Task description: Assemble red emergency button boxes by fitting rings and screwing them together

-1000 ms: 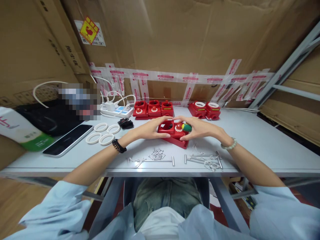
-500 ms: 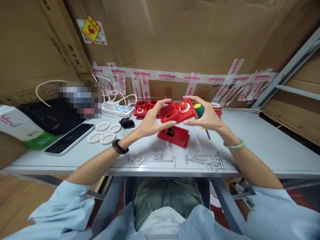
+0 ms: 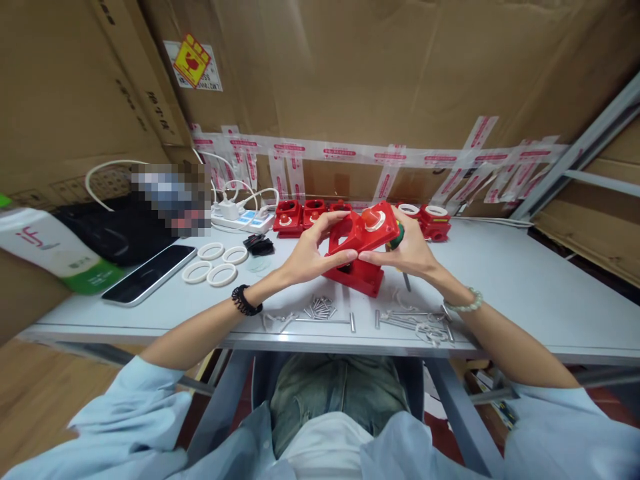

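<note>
Both of my hands grip a red plastic housing cover (image 3: 383,231) with a round opening at its left and an orange-red dome in a white ring at its right. My left hand (image 3: 317,250) closes on the left end, thumb along the front edge. At the other end my right hand (image 3: 410,247) closes on the cover, its thumb tip near the left thumb. Directly beneath, a red box-shaped base (image 3: 367,279) rests on the table, partly hidden by the tilted cover. A screwdriver with a green and yellow handle (image 3: 399,237) is mostly hidden behind my right hand.
Several red housings (image 3: 289,219) line the back, some with white rings. Loose screws (image 3: 320,307) and metal T-shaped rods (image 3: 415,321) with white cords lie in front. White rings (image 3: 221,275), a phone (image 3: 150,275), black packets (image 3: 259,245) and a power strip (image 3: 250,221) are left.
Both hands have lowered the red cover toward the base, which it now overlaps. My thumbs have come closer together. The view has shifted slightly.
</note>
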Demonstrator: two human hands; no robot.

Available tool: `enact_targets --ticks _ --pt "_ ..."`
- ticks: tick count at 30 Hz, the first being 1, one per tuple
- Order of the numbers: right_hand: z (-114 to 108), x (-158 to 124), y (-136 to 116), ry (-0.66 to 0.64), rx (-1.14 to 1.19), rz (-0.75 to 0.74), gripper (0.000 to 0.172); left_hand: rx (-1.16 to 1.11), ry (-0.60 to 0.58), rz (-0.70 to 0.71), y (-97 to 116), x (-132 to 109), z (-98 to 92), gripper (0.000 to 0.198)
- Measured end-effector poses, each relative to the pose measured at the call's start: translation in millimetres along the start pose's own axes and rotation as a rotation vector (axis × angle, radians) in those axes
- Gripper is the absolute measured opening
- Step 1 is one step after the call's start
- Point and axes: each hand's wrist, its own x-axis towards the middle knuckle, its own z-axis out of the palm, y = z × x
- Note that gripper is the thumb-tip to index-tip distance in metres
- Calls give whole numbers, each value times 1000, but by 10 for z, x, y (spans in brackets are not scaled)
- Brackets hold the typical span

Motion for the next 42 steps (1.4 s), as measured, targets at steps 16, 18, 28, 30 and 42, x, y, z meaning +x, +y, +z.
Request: enact_targets --ticks 16,18,28,30,42 --pt "-243 -80 89 110 -145 -29 51 1302 -346 -779 -58 -780 -1761 64" --pt "-241 -83 64 104 -154 -11 52 1185 -381 -794 -158 -892 -1846 65" --pt "-259 -91 99 69 -102 -1 61 999 -191 -584 -306 -945 -1900 52" --pt "-258 -89 105 62 -93 1 61 1016 -149 -630 -226 -901 -1891 51" --pt "-162 -133 78 49 -18 -54 79 219 7 -3 275 112 -399 41"
